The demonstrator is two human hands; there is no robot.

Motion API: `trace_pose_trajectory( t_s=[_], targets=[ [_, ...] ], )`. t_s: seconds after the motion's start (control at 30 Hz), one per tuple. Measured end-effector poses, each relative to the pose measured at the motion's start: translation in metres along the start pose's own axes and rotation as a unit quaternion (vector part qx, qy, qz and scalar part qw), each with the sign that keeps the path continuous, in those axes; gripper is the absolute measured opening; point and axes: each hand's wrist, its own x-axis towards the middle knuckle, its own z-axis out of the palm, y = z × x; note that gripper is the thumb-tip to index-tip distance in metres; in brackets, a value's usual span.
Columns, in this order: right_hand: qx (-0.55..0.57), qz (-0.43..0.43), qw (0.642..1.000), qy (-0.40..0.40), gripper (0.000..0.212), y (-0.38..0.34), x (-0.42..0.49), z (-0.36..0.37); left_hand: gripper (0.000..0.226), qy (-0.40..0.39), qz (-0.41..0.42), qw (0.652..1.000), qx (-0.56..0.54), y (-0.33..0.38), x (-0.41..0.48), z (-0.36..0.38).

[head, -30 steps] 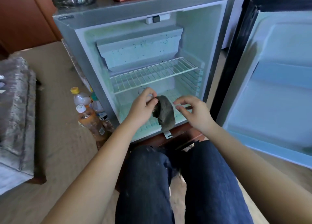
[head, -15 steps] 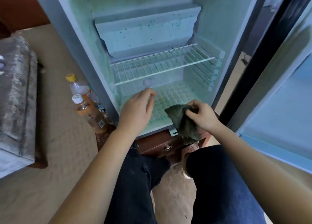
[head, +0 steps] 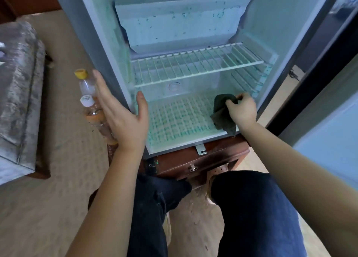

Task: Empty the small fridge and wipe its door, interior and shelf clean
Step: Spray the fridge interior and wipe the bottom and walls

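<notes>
The small fridge [head: 108, 49] stands open in front of me, with nothing stored inside. A white wire shelf [head: 195, 66] spans its middle, and a second wire grid [head: 180, 119] lies on the floor of the interior. My right hand [head: 242, 109] grips a dark green cloth [head: 220, 111] at the right side of that floor grid. My left hand [head: 120, 117] is spread flat against the fridge's lower left front edge, thumb on the inside, holding nothing. The open door [head: 329, 125] hangs at the right.
Two plastic bottles [head: 89, 101] stand on the floor left of the fridge, behind my left hand. A dark wooden cabinet [head: 203, 159] with a drawer carries the fridge. A grey cushioned seat [head: 19, 93] is at far left. My knees [head: 251, 208] are below.
The cloth passed from my left hand to my right, which moved it into the fridge's lower right. My left hand shifted left to the fridge's edge. The view came closer.
</notes>
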Motion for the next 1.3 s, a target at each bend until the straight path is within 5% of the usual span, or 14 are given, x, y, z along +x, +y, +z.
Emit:
trace_pose_trajectory(
  t_s=[0.13, 0.27, 0.37, 0.63, 0.73, 0.8, 1.0, 1.3],
  targets=[
    [-0.071, -0.071, 0.995, 0.014, 0.019, 0.002, 0.009, 0.014, 0.073, 0.033, 0.053, 0.998, 0.02, -0.018, -0.002, 0.01],
    [-0.111, -0.164, 0.975, -0.103, 0.031, 0.023, -0.004, 0.051, 0.067, 0.05, 0.09, 0.994, 0.046, -0.039, -0.006, 0.011],
    [-0.167, -0.231, 0.952, -0.108, 0.044, 0.037, -0.008, 0.067, 0.066, 0.038, 0.108, 0.993, 0.022, -0.048, -0.003, 0.012],
    [-0.318, -0.148, 0.924, -0.15, 0.047, 0.01, 0.033, 0.065, 0.077, 0.049, 0.142, 0.989, 0.011, -0.058, -0.001, 0.013],
    [-0.261, -0.151, 0.953, -0.041, 0.044, -0.006, 0.056, 0.063, 0.068, 0.053, 0.145, 0.988, 0.026, -0.058, -0.001, 0.012],
    [-0.283, -0.187, 0.941, 0.009, 0.047, -0.011, 0.07, 0.066, 0.067, 0.054, 0.157, 0.985, 0.035, -0.057, -0.001, 0.012],
    [-0.372, -0.138, 0.892, -0.216, 0.056, 0.002, 0.099, 0.111, 0.061, 0.054, 0.159, 0.985, 0.03, -0.059, 0.001, 0.013],
    [-0.389, -0.118, 0.891, -0.202, 0.055, 0.008, 0.098, 0.101, 0.066, 0.044, 0.156, 0.987, 0.012, -0.061, -0.001, 0.012]
  ],
)
